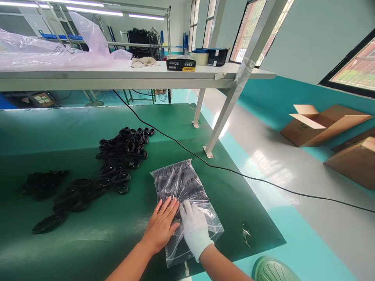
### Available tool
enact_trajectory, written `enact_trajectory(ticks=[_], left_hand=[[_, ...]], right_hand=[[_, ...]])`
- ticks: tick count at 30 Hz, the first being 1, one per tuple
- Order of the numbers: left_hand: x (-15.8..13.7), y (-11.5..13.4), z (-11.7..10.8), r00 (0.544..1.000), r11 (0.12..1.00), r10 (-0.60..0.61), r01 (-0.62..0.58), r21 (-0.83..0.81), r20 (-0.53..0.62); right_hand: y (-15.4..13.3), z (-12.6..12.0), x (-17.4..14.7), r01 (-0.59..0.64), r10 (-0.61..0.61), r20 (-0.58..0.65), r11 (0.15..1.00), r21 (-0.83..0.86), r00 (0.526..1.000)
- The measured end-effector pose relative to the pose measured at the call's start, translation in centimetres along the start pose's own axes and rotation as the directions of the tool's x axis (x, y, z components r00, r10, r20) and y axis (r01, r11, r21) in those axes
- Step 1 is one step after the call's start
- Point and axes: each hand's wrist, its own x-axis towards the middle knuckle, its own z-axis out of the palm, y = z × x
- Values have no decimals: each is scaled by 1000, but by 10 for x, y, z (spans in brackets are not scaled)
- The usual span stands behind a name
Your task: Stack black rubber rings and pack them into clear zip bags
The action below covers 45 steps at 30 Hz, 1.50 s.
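A clear plastic bag (181,177) lies flat on the green work surface, with dark, closely ridged strips packed in its far part. Its near end is loose, see-through plastic. My left hand (162,226), bare, rests on the bag with its fingers stretched out over the edge of the dark contents. Close beside it on the right, my right hand (195,228) wears a white glove; its fingers are bent and drawn together on the plastic. What lies beneath the gloved fingertips is hidden.
Coiled black cables (123,152) lie heaped to the left. A long black cord (181,144) crosses beyond the bag toward the right. A raised white shelf (117,82) on metal legs holds a small black box (181,64). Open cardboard boxes (310,127) stand on the floor at right.
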Motion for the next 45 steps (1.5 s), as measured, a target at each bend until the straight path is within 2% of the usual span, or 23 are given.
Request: enact_trajectory(ticks=[6,12,18,21,23,26,29,36,42,45], left_hand=[[0,0,-4,1000,1000,-10,10,-8,-12],[-1,-1,-3,1000,1000,-19,19,-2,-5],[-2,2,0,999,999,-47,48,16,-15],[-2,3,-2,998,998,-66,66,7,-16],[1,2,-5,997,997,-75,75,-2,-17],[9,0,-10,996,996,-85,85,0,-26],[19,-3,-11,999,999,-46,46,13,-18],[24,-8,-1,1000,998,15,-14,56,-18],[23,-9,2,999,996,19,-16,82,-30],[23,-8,3,1000,997,15,-13,79,-25]], right_hand=[[-12,23,4,-74,76,-31,996,59,997],[-10,14,5,-93,94,-9,993,74,996],[3,12,-17,-11,41,-174,985,171,984],[5,13,-23,-52,69,-109,988,146,992],[6,12,-23,-34,46,-81,989,147,996],[9,12,-23,5,14,-112,986,169,994],[12,15,-24,23,1,-130,983,183,991],[12,27,-27,-50,55,-13,966,253,998],[9,18,-28,-80,99,-42,941,330,994],[8,14,-25,-58,82,-59,943,328,995]])
